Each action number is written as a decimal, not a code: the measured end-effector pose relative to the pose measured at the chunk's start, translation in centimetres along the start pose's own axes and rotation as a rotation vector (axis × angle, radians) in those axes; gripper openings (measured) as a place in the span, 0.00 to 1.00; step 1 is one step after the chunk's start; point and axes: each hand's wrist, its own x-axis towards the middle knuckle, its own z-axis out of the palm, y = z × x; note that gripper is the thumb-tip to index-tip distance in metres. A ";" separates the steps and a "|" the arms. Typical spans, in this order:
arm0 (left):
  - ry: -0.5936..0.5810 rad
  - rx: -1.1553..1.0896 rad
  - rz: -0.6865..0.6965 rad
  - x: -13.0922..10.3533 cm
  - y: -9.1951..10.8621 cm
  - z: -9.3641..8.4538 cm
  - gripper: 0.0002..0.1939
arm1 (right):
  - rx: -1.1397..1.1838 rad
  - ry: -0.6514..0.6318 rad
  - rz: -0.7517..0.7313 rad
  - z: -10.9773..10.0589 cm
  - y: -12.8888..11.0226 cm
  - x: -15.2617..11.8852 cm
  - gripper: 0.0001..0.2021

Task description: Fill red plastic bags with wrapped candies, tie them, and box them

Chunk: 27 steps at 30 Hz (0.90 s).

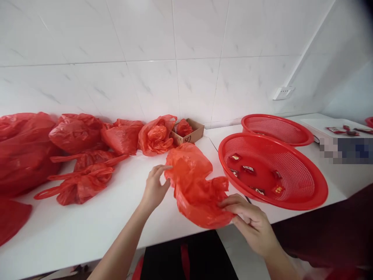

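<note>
A thin red plastic bag (201,194) lies crumpled at the table's front edge, its mouth side bunched toward the right. My right hand (252,221) pinches the bag's right edge between thumb and fingers. At the bag's upper left is my left hand (156,186), thumb and forefinger apart, with the fingertips beside the plastic and nothing visibly gripped. Just right of the bag stands a large red mesh basket (303,175) with several small wrapped pieces (248,169) in it.
Filled red bags (77,134) line the wall at the left, and tied bags (84,184) lie before them. A cardboard box (196,134) stands at the back. Behind the large basket is a second basket (276,126). Dark clothing (326,229) shows at the right.
</note>
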 end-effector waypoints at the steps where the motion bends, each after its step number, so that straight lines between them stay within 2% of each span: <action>1: -0.018 -0.055 -0.035 -1.3 0.2 -1.4 0.17 | -0.015 0.007 -0.027 0.9 0.3 0.3 0.14; 3: -0.101 -0.293 -0.191 -4.1 0.6 -3.6 0.20 | -0.061 0.010 -0.084 3.0 0.5 0.8 0.15; 5: -0.135 -0.591 -0.380 -6.9 1.0 -4.8 0.27 | -0.123 -0.017 -0.147 5.4 0.3 1.2 0.15; 8: -0.011 -0.874 -0.570 -10.2 1.2 -5.3 0.35 | -0.179 -0.112 -0.168 8.6 -0.4 1.2 0.17; 10: 0.038 -0.944 -0.675 -11.6 0.8 -5.2 0.34 | -0.190 -0.224 -0.111 10.0 -0.7 0.9 0.16; 12: 0.035 -0.963 -0.760 -12.5 0.0 -5.1 0.30 | -0.208 -0.365 -0.032 10.5 -0.7 0.5 0.17; 14: 0.042 -0.976 -0.803 -13.1 -1.1 -5.3 0.22 | -0.233 -0.457 0.033 10.1 -0.4 0.4 0.20; 15: 0.065 -0.987 -0.812 -13.3 -1.6 -5.4 0.18 | -0.240 -0.461 0.052 9.8 -0.3 0.5 0.20; 19: 0.129 -1.047 -0.824 -13.8 -2.9 -5.9 0.13 | -0.205 -0.261 0.079 9.2 -0.7 1.8 0.13; 22: 0.104 -1.132 -0.816 -13.9 -2.6 -5.8 0.11 | -0.183 -0.157 0.034 10.5 -1.7 2.6 0.11; 25: 0.079 -1.273 -0.826 -14.0 -1.9 -5.8 0.10 | -0.198 -0.200 0.011 12.3 -1.7 2.8 0.15; 27: 0.117 -1.330 -0.867 -14.3 -1.9 -6.1 0.10 | -0.143 -0.248 0.071 12.9 -0.8 2.7 0.12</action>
